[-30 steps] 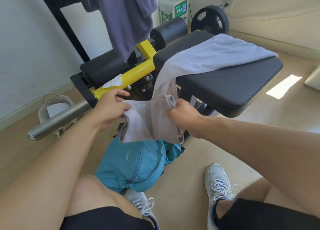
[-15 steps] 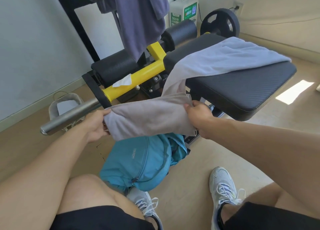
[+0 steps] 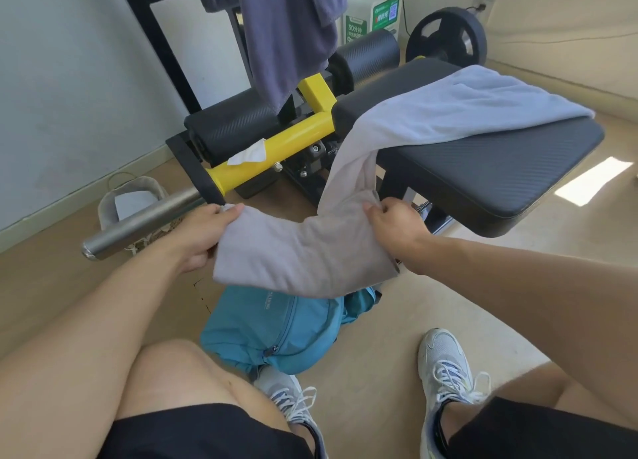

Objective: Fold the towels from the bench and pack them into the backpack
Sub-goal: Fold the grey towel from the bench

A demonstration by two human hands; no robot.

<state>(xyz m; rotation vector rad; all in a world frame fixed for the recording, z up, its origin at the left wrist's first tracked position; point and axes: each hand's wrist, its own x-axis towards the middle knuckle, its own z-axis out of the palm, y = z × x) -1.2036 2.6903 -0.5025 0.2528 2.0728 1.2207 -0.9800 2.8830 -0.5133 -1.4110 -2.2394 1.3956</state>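
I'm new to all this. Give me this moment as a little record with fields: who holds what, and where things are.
left hand: grips one end of the grey towel
right hand: pinches the towel's middle
towel: far end lies on the bench, near end stretched between the hands
backpack: blue, on the floor below the towel
purple towel: hangs behind the bench

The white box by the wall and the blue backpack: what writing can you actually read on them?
"30分钟" on the green label of the white box.
Other print and the QR-style square on the white box: too blurred to read.
Small white logo on the blue backpack: too small to read.
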